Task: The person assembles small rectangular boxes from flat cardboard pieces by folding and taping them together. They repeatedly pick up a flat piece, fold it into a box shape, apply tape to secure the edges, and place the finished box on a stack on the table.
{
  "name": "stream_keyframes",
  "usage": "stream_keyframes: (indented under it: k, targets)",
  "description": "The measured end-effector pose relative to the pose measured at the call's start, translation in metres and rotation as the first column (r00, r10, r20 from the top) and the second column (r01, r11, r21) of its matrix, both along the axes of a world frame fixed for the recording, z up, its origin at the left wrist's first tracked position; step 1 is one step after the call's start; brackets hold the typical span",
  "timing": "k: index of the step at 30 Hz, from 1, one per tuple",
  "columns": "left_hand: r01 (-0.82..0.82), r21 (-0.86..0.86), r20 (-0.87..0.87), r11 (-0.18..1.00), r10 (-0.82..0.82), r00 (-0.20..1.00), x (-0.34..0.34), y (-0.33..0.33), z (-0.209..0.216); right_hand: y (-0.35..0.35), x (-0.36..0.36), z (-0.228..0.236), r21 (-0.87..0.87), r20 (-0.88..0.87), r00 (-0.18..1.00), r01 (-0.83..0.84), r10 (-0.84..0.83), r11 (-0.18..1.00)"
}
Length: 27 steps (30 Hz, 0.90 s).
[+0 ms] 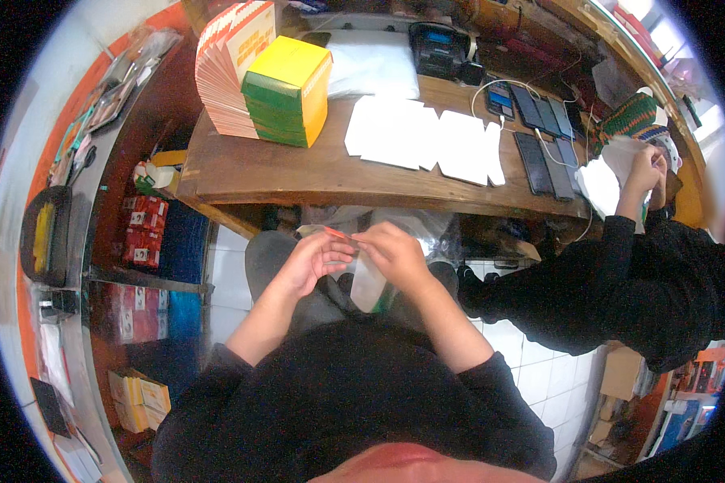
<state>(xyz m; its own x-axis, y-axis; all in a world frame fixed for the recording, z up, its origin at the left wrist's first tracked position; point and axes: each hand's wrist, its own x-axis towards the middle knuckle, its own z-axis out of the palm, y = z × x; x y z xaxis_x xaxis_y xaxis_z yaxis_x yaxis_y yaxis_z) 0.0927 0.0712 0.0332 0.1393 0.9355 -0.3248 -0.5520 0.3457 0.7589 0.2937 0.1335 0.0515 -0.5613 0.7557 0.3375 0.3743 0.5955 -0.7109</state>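
Though thin, red strip (341, 234) between hands (393, 252)

At the frame's centre, a small piece (337, 233) is red-orange; the wearer's shirt (354, 378) below is black. Upper left, a stack (275, 95) shows yellow and green, fanned cards (227, 84) orange and white. The table (298, 173) is brown.

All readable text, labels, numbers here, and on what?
Orange-and-white stack: large orange lettering, not transcribed.
Yellow-and-green stack: print too small.
Red packs: white label patches with dark marks, not transcribed.
Black device: screen too blurred.
Orange-red piece: no text legible.
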Motion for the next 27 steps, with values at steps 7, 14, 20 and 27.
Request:
stream_keyframes:
  k: [7,14,20,27]
  targets:
    - [-0.058,0.026,-0.248,0.998,0.062,0.967,-0.006,0.0,-0.005,0.002,0.002,0.004,-0.179,0.035,0.995,0.096,-0.091,0.979]
    - [-0.149,0.206,-0.605,0.967,0.246,0.757,0.015,0.002,0.0,-0.006,-0.006,-0.009,-0.39,-0.16,0.971,0.102,-0.176,0.915]
    - [-0.04,0.465,-0.812,0.885,0.443,0.38,0.022,0.001,0.002,-0.021,-0.015,-0.015,-0.553,-0.298,0.927,0.027,-0.228,0.833]
    - [-0.034,0.512,-0.802,0.858,0.492,0.339,0.043,-0.004,-0.003,-0.032,-0.036,-0.03,-0.596,-0.443,0.821,0.031,-0.361,0.802]
